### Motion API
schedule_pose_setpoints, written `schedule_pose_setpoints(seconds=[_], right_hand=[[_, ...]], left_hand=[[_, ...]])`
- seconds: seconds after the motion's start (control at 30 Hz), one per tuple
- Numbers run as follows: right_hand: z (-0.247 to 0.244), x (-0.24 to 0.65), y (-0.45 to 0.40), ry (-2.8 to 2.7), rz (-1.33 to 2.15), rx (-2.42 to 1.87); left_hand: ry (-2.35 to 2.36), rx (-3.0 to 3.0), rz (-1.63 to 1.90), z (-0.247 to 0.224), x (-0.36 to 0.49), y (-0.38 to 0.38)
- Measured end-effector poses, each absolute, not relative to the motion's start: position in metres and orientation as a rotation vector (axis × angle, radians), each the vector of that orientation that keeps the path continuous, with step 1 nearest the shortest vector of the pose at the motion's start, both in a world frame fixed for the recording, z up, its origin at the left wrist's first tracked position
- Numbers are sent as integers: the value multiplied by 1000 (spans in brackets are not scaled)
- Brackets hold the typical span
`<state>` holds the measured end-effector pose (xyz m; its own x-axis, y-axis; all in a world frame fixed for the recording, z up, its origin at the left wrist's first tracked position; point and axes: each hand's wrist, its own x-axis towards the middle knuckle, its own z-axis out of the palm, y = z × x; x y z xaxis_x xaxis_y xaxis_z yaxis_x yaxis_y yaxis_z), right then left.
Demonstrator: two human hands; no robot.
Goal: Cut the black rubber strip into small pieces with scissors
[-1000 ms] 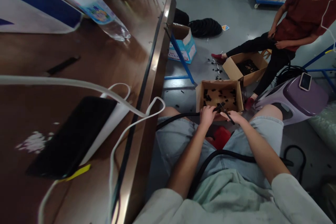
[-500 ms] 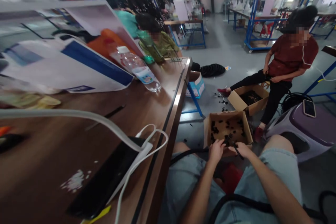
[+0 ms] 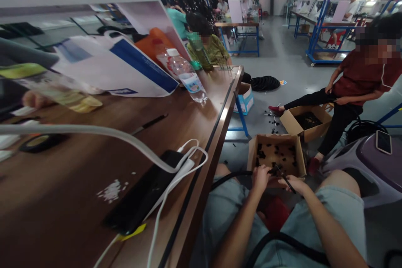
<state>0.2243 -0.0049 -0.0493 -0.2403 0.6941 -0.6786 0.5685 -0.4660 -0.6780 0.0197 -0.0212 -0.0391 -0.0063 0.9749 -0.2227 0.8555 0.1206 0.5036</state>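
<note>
My left hand (image 3: 261, 178) is closed around a thick black cord (image 3: 234, 173), near its end, over the near edge of an open cardboard box (image 3: 253, 150). My right hand (image 3: 294, 185) grips a slim black-handled tool (image 3: 289, 185) with a thin metal tip. That tip points up and left, close to the cord's end; whether they touch I cannot tell. Small black pieces (image 3: 277, 147) are scattered on the box floor. Another stretch of black cord (image 3: 289, 238) lies across my lap.
At my left the brown table (image 3: 176, 134) carries a plastic bottle (image 3: 192, 81), a paper bag (image 3: 125, 67), a black phone (image 3: 141, 194) and white cables. To the right are a purple stool (image 3: 366, 155) with a phone and a seated person (image 3: 361, 67) by a second box (image 3: 290, 122).
The view has swung left, so everything sits further right. The tool in my right hand shows its metal tip more clearly, beside the cord's end. My left hand keeps its hold.
</note>
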Motion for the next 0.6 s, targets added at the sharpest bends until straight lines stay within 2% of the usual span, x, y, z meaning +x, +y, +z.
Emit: schedule_pose_setpoints(seconds=[0.2,0.6], right_hand=[[-37,217,-3,-1504,1759,-1962],[-61,222,6,-1537,1772,-1919]], left_hand=[[1931,1804,381,-40,23,-19],[1924,1829,474,-37,21,-17]])
